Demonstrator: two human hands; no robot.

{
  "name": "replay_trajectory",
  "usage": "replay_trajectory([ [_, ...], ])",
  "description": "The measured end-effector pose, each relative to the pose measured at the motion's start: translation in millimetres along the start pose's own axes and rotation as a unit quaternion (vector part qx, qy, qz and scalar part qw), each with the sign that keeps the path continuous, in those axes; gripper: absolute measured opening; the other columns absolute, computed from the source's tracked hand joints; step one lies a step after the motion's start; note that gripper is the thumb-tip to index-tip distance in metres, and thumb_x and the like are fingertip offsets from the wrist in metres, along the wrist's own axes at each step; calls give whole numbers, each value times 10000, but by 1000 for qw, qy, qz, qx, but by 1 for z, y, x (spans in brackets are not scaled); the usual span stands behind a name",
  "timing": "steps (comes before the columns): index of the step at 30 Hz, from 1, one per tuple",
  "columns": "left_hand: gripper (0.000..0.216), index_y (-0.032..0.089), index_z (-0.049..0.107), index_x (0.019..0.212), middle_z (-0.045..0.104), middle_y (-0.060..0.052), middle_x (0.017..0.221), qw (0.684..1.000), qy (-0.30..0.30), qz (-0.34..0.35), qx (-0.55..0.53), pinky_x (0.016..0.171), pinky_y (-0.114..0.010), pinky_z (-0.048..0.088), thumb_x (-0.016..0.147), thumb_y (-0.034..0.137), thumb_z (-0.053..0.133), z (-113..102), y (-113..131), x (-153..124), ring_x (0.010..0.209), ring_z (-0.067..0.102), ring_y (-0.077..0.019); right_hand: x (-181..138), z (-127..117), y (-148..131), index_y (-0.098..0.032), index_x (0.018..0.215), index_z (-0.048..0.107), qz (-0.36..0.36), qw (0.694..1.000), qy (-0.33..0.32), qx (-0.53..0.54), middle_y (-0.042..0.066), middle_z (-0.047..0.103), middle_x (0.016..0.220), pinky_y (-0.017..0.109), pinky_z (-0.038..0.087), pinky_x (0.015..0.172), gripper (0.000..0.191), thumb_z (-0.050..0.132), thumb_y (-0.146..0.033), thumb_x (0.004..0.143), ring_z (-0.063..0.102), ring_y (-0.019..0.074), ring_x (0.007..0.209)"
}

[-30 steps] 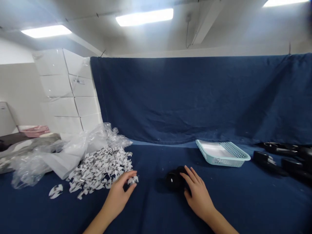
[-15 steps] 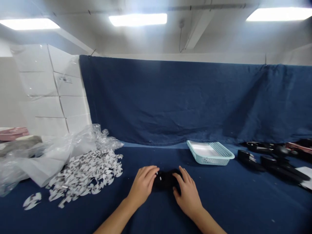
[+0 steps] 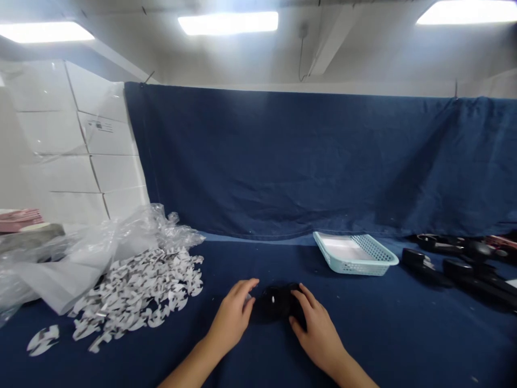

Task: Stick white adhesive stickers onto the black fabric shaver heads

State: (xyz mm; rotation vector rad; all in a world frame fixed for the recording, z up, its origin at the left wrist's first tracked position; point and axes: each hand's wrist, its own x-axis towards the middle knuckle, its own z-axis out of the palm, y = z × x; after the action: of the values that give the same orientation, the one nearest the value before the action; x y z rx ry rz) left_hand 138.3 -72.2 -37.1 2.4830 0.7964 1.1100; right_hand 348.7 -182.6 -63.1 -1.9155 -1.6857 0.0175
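A black object with rounded, partly glossy lobes (image 3: 275,302) lies on the blue cloth in front of me. My right hand (image 3: 317,328) grips its right end, with the thumb on the near side and the fingers over the far side. Just left of the object is my left hand (image 3: 231,318), apart from it. Between that thumb and fingers a small pale piece (image 3: 247,298) shows, mostly hidden, so its kind is unclear.
A heap of white and grey curved cut pieces (image 3: 141,291) lies at left beside clear plastic wrapping (image 3: 100,242). A light-blue basket (image 3: 359,267) holding white sheets stands back right. Black devices (image 3: 428,269) lie farther right. A blue curtain (image 3: 283,161) hangs behind.
My left hand has drawn back left, off the black object, and a pale piece now shows in its fingers. My right hand keeps hold of the object, which has turned slightly.
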Motion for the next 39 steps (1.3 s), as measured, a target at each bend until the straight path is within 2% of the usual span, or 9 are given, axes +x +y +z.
replay_trajectory([
  [7, 245, 255, 607, 1120, 658, -43, 1104, 997, -51, -59, 12, 937, -342, 460, 937, 233, 445, -14, 1, 3, 1051, 612, -216, -1, -3, 1, -191, 1344, 520, 4, 1000, 1, 14, 109, 444, 1464, 422, 412, 1067, 523, 518, -219, 821, 488, 286, 1289],
  [13, 329, 289, 629, 1136, 651, -40, 1147, 985, -115, -110, 67, 965, -460, 369, 810, 326, 639, -26, -5, 3, 1098, 554, -302, -3, -5, 0, -188, 1328, 526, 10, 999, 22, 23, 134, 501, 1365, 423, 444, 1027, 498, 501, -214, 831, 529, 293, 1222],
  [18, 212, 269, 693, 982, 669, -46, 1013, 986, -99, -129, 43, 917, -448, 361, 775, 284, 647, -24, -6, 3, 1022, 564, -312, -3, -7, 1, -198, 1303, 549, 18, 998, 44, 30, 144, 565, 1221, 468, 469, 974, 494, 540, -254, 812, 570, 311, 1119],
  [23, 288, 266, 674, 1061, 678, -56, 1005, 982, -46, -175, -49, 957, -436, 339, 785, 348, 651, -21, -6, 5, 1023, 567, -308, 0, -8, 1, -232, 1349, 505, 7, 997, 53, 47, 118, 419, 1446, 471, 408, 1054, 561, 583, -281, 795, 411, 317, 1325],
  [25, 340, 259, 640, 1125, 680, -58, 1000, 973, -16, -204, -109, 968, -418, 355, 816, 402, 627, -21, -5, 7, 1009, 587, -290, 1, -7, 1, -234, 1338, 519, -1, 997, 40, 58, 112, 433, 1450, 458, 419, 1047, 538, 583, -292, 807, 426, 306, 1324],
  [29, 368, 212, 573, 1149, 679, -98, 1058, 921, 36, -284, -266, 903, -401, 463, 894, 471, 517, -22, 0, 10, 954, 643, -261, 1, -8, 1, -238, 1273, 569, -6, 997, 24, 78, 100, 534, 1357, 437, 440, 1023, 418, 537, -305, 861, 539, 272, 1223],
  [33, 361, 141, 547, 1076, 680, -188, 1080, 827, 61, -372, -416, 807, -439, 553, 950, 460, 435, -24, 2, 12, 858, 694, -263, 0, -11, 1, -241, 1228, 586, -9, 995, 18, 95, 91, 570, 1287, 418, 451, 1003, 377, 551, -313, 860, 584, 257, 1152],
  [36, 248, 134, 560, 1006, 689, -193, 1042, 770, 79, -412, -480, 815, -442, 565, 953, 363, 483, -26, -1, 12, 820, 709, -247, 1, -11, 2, -240, 1219, 587, -12, 994, 16, 105, 91, 572, 1269, 403, 454, 996, 370, 556, -307, 857, 588, 251, 1143],
  [39, 184, 165, 546, 1079, 696, -129, 1012, 745, 105, -425, -504, 801, -391, 572, 899, 175, 583, -25, -6, 12, 803, 711, -206, 2, -11, 3, -244, 1214, 589, -12, 994, 15, 112, 85, 577, 1255, 394, 458, 992, 371, 567, -303, 848, 597, 246, 1128],
])
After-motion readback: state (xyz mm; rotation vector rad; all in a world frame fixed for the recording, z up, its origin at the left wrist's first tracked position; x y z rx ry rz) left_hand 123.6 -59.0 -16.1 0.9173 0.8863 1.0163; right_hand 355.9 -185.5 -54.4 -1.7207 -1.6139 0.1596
